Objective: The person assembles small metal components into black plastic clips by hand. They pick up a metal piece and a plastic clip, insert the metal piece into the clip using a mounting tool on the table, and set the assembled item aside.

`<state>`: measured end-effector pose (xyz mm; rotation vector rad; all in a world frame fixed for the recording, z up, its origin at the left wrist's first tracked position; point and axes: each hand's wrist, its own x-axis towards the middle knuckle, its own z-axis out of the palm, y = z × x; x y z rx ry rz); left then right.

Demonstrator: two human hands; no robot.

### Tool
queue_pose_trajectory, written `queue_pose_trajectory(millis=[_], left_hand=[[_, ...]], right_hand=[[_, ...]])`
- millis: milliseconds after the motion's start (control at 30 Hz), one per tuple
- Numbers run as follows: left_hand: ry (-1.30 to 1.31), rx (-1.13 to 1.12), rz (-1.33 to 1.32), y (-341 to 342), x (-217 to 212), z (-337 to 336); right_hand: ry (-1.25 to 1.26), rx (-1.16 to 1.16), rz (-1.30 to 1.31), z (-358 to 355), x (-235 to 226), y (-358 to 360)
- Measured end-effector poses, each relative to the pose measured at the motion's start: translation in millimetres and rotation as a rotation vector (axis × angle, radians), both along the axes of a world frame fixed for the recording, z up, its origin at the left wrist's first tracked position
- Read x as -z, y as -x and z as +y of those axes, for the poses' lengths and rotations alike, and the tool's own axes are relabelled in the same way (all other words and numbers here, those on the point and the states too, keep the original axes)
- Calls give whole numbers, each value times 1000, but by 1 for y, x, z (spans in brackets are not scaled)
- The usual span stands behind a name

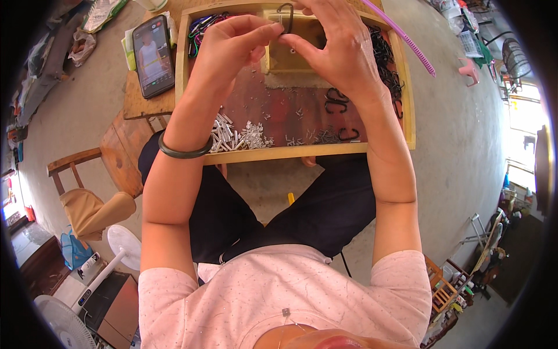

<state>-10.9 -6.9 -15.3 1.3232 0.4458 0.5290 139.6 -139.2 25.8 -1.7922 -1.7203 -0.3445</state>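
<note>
Small dark bent-wire hook (285, 17), held over the shallow wooden tray (302, 152) on the lap: left hand (229, 49) and right hand (331, 49) pinch it closed-fingered; likely light, stiff, slippery, best gripped at its shank.

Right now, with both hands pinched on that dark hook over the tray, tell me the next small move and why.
Probably seat a small metal sleeve on the dark hook. The left hand and right hand pinch it together above the wooden tray, and loose silver sleeves lie piled near the left wrist, with finished-looking hooks to the right.
</note>
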Motion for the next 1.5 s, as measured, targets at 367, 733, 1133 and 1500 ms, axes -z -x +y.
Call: queue_pose_trajectory(millis=[367, 733, 1133, 1500], left_hand=[[122, 52, -19, 4, 4, 1], [138, 124, -65, 8, 10, 2], [12, 72, -28, 9, 1, -9], [-709, -103, -78, 14, -2, -25]], right_hand=[[-11, -48, 51, -3, -1, -1], [-155, -153, 199, -4, 19, -8], [11, -98, 866, -16, 22, -10], [78, -204, 1002, -21, 19, -11]])
